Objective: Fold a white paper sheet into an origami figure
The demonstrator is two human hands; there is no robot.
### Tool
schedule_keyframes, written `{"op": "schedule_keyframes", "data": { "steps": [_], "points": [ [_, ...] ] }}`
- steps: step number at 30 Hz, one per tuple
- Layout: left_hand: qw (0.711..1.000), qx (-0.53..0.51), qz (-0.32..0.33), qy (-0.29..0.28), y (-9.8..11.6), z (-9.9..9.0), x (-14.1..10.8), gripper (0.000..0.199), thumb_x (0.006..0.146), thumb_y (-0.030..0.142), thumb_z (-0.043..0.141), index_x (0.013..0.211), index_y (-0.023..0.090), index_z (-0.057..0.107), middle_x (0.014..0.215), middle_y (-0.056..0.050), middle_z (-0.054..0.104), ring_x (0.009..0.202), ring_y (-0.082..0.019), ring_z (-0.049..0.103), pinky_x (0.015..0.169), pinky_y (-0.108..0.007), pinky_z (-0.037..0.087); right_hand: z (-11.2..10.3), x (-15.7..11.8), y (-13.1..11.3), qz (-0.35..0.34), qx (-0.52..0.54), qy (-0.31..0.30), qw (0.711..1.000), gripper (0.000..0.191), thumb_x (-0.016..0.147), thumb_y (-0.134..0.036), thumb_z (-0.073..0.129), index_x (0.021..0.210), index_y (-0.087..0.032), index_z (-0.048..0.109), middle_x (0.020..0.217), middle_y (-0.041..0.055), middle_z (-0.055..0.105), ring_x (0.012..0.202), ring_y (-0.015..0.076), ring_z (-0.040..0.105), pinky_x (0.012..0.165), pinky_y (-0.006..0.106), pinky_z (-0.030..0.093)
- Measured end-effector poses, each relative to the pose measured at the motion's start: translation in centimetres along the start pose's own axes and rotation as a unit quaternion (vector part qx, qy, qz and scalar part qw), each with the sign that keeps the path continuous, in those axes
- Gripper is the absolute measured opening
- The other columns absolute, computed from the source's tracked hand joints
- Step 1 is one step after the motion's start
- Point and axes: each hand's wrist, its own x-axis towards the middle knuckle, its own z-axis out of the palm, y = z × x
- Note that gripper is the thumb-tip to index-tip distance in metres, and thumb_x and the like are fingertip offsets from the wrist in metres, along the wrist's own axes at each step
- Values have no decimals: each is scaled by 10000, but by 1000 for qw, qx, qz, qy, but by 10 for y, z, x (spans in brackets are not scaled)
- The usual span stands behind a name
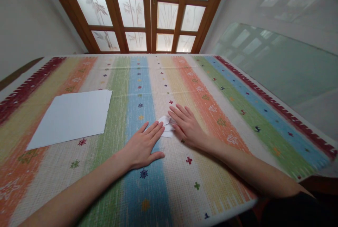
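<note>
A small piece of folded white paper (166, 128) lies on the striped cloth between my two hands, its sides partly covered by them. My left hand (144, 145) rests flat, with its fingertips on the paper's left part and the thumb stretched out to the right. On the other side, my right hand (188, 127) lies with its fingers extended over the paper's right edge. Neither hand is closed round anything. How the hidden parts of the paper are folded cannot be seen.
A stack of white paper sheets (72, 117) lies to the left. The striped tablecloth (111, 170) covers the table. Beyond the far edge stand wooden doors with glass panes (150, 15). A glass-like panel (277, 68) leans along the right wall.
</note>
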Motion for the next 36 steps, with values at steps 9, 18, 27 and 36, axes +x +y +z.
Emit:
{"op": "schedule_keyframes", "data": {
  "steps": [9,18,27,36],
  "points": [
    [1000,5,1,-15,-1,1,1,913,882,747,320,1523,102,241,1584,-177,243,1483,-291,181,1190,-463,87,13,9,-1,-26,-2,-136,990,461,1026,-281,328,1475,-187,380,1514,105,420,1426,238,347,1169,547,228],
    [999,5,-9,-41,-8,-2,-12,943,870,770,314,1532,104,224,1596,-160,205,1485,-290,176,1189,-465,81,-16,-12,17,-37,-22,-205,978,493,1028,-378,331,1484,-193,362,1546,77,366,1467,276,242,1179,602,129],
    [1000,10,-1,-23,-9,2,-14,950,873,767,312,1534,92,209,1589,-162,230,1480,-295,194,1185,-480,89,6,0,-8,-142,-7,-174,974,875,909,-654,446,1514,-53,249,1570,221,255,1487,290,163,1200,493,156],
    [1000,11,6,-6,-11,3,-15,920,870,766,329,1514,110,275,1574,-166,278,1469,-291,234,1176,-479,134,-12,-21,-8,-37,8,-246,969,1046,828,-759,462,1516,-9,222,1579,254,170,1478,372,140,1191,519,189]
  ]
}}
